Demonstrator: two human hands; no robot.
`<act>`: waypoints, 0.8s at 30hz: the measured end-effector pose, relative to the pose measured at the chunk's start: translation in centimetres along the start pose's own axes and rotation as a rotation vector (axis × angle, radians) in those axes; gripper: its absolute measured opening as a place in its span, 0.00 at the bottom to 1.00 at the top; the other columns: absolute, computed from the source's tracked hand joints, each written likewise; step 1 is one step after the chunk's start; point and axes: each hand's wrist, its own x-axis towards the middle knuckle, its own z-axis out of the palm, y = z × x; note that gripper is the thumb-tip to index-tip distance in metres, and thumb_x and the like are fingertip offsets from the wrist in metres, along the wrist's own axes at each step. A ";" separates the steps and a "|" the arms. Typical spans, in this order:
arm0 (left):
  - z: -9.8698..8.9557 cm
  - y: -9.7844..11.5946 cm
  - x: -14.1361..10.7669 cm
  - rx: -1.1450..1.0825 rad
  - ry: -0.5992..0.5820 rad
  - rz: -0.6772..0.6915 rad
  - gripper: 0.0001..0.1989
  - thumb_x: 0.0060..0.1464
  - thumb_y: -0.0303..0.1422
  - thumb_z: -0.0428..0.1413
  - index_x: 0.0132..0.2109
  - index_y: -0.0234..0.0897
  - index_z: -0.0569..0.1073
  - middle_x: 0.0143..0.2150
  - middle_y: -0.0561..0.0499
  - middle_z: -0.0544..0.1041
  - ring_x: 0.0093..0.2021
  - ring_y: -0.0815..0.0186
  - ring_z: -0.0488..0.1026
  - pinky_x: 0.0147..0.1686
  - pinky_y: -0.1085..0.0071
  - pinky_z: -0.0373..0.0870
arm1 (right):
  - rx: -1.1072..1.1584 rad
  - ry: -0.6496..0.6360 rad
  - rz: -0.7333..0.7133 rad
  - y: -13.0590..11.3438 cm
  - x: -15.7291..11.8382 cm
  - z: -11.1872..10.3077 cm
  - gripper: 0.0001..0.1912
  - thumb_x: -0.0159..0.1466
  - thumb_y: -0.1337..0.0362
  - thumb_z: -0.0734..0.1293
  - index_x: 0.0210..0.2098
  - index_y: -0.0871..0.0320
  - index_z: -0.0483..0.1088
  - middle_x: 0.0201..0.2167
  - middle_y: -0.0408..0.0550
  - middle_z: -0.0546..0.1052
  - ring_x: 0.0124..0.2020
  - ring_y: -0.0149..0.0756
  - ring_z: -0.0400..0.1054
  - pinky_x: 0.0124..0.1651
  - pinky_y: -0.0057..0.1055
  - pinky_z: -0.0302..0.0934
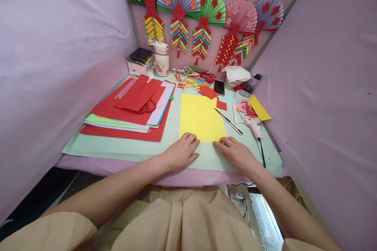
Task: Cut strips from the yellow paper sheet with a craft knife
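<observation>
A yellow sheet of paper lies flat on the pale green table cover. My left hand rests at its near left corner, fingertips on the paper edge, thumb apart from the fingers. At the near right corner, my right hand touches the edge with its fingers spread low. Neither hand grips anything. A dark pointed tool and a thin white stick lie across the sheet's right side, reaching onto the table.
Stacked coloured paper with red-handled scissors lies left. Behind are a bottle, paper scraps, a phone and a bowl. Right are tape and a corded glue gun. Paper fans hang behind.
</observation>
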 end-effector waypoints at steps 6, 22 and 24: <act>-0.3 0.1 0.1 0.030 -0.039 -0.010 0.16 0.62 0.33 0.54 0.55 0.31 0.67 0.51 0.41 0.67 0.54 0.53 0.61 0.53 0.60 0.66 | -0.014 -0.007 0.045 1.1 -1.1 0.6 0.23 0.64 0.75 0.61 0.56 0.50 0.65 0.48 0.51 0.72 0.48 0.42 0.65 0.38 0.33 0.62; 0.9 1.7 4.6 0.160 -0.108 0.146 0.13 0.67 0.31 0.46 0.51 0.29 0.70 0.46 0.42 0.69 0.46 0.56 0.64 0.48 0.61 0.65 | 0.278 0.171 0.030 2.1 -1.9 2.8 0.23 0.68 0.73 0.54 0.59 0.53 0.64 0.53 0.52 0.71 0.54 0.40 0.64 0.54 0.41 0.65; 1.0 1.4 4.9 0.167 -0.108 0.166 0.12 0.67 0.31 0.46 0.51 0.30 0.70 0.46 0.42 0.69 0.45 0.57 0.64 0.47 0.62 0.64 | 0.270 0.141 0.028 2.1 -1.8 2.6 0.23 0.68 0.73 0.54 0.59 0.52 0.65 0.52 0.52 0.71 0.54 0.41 0.64 0.52 0.40 0.66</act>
